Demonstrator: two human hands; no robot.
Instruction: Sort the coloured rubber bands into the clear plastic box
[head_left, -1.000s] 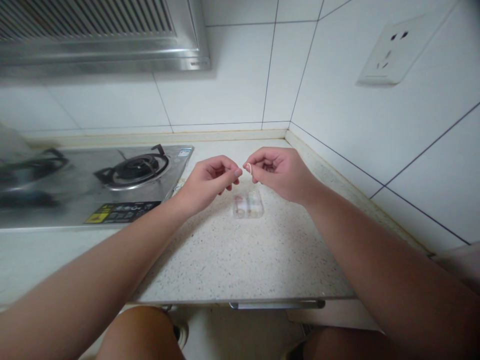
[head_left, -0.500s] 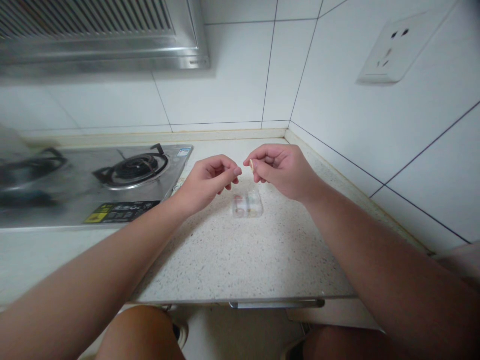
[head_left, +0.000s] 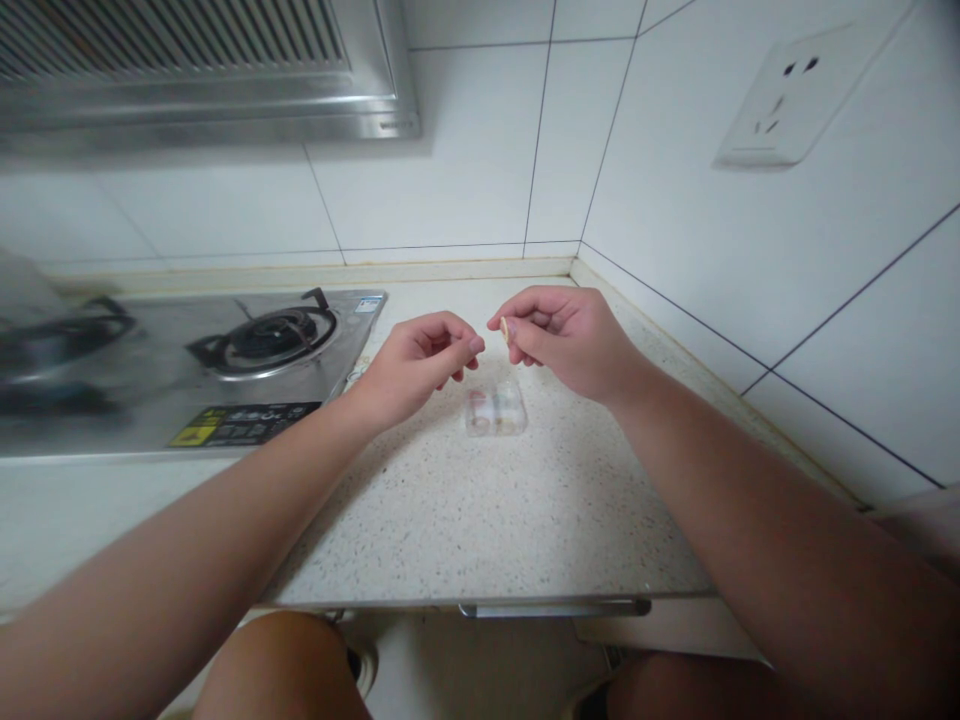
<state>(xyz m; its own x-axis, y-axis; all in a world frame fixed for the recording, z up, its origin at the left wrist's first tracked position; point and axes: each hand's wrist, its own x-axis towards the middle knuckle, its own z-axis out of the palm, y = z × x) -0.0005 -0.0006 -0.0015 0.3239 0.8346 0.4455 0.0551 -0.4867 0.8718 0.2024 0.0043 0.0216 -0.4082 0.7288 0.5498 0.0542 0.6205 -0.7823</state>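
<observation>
Both my hands hover just above a speckled countertop (head_left: 465, 520), close together. My right hand (head_left: 564, 338) is closed in a pinch on a small pale flat piece (head_left: 505, 329) held between thumb and forefinger. My left hand (head_left: 415, 362) is curled shut, thumb against forefinger, a finger's width left of that piece; whether anything is in it I cannot make out. Under and between the hands a small clear plastic box (head_left: 495, 412) with reddish and pale bits inside lies on the counter.
A steel gas hob (head_left: 225, 360) with a black burner (head_left: 266, 335) fills the left of the counter. An extractor hood (head_left: 202, 70) hangs above it. White tiled walls meet in the corner behind; a wall socket (head_left: 787, 100) is on the right wall. My knees show below the counter edge.
My right hand has lifted slightly and drawn the small pale piece a little to the right, away from my left fingertips. The left hand and the clear box have stayed put.
</observation>
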